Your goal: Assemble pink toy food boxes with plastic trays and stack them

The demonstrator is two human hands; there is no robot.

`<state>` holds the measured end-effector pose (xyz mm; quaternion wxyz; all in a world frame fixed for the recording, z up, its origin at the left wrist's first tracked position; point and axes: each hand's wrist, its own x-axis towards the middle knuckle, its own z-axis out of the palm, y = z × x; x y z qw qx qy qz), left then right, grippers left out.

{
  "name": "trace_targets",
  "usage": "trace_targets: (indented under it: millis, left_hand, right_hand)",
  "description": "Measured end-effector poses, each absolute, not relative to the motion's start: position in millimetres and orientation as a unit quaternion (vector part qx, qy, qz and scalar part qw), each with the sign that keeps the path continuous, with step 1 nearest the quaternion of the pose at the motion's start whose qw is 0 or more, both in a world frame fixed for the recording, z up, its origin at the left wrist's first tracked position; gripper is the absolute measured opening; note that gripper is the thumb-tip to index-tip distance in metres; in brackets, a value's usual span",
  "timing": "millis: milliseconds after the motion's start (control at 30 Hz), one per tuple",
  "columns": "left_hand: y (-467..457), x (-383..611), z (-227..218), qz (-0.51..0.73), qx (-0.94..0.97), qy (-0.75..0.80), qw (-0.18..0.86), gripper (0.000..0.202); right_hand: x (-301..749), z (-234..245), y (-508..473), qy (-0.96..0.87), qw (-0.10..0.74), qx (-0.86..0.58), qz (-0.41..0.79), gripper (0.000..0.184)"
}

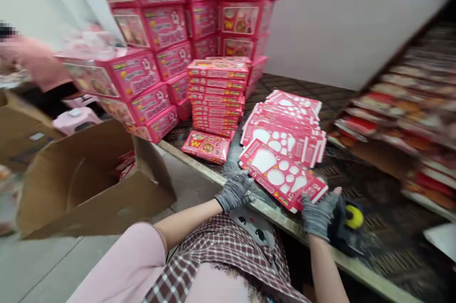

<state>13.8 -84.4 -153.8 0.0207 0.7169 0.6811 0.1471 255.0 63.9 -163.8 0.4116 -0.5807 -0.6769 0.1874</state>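
My right hand (318,215), in a grey knit glove, grips the lower right end of a flat pink die-cut card sheet (281,175) with round cut-outs. My left hand (234,191), gloved the same way, rests at the metal table edge (194,158), close to that sheet's near corner. Behind the sheet lies a loose pile of similar pink sheets (285,125). To its left rises a neat stack of flat pink boxes (216,99), with one printed box (205,147) lying by itself in front. A dark object with a yellow round part (351,220) sits right of my right hand.
Stacked pink boxes (199,18) form a tall wall behind the table. An open cardboard carton (89,189) stands on the floor at left. A co-worker's pink sleeve (37,61) shows far left. A blurred shelf of packaged goods (395,113) runs along the right.
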Motion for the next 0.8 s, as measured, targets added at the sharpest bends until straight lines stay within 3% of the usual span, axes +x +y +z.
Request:
trace_targets:
  millis: [100, 167, 433, 567, 700, 800]
  left_hand:
    - [-86, 17, -153, 0.123, 0.721, 0.681, 0.038, 0.053]
    - [-87, 22, -153, 0.108, 0.72, 0.684, 0.047, 0.049]
    - [-83, 30, -143, 0.122, 0.699, 0.7, 0.079, 0.033]
    - [-25, 8, -120, 0.097, 0.731, 0.672, 0.062, 0.059]
    - [62, 5, -95, -0.021, 0.786, 0.613, 0.07, 0.105]
    - [96, 13, -84, -0.079, 0.81, 0.577, 0.071, 0.117]
  right_hand:
    - [237, -188, 70, -0.791, 0.275, -0.535, 0.109, 0.075]
    - [236, -200, 73, -0.827, 0.233, -0.504, 0.082, 0.062]
    - [247, -195, 72, -0.798, 0.268, -0.529, 0.109, 0.057]
    - [242, -177, 70, -0.731, 0.337, -0.571, 0.159, 0.076]
    - [239, -162, 79, -0.683, 0.396, -0.582, 0.193, 0.077]
    - [238, -147, 80, -0.625, 0.443, -0.593, 0.249, 0.08]
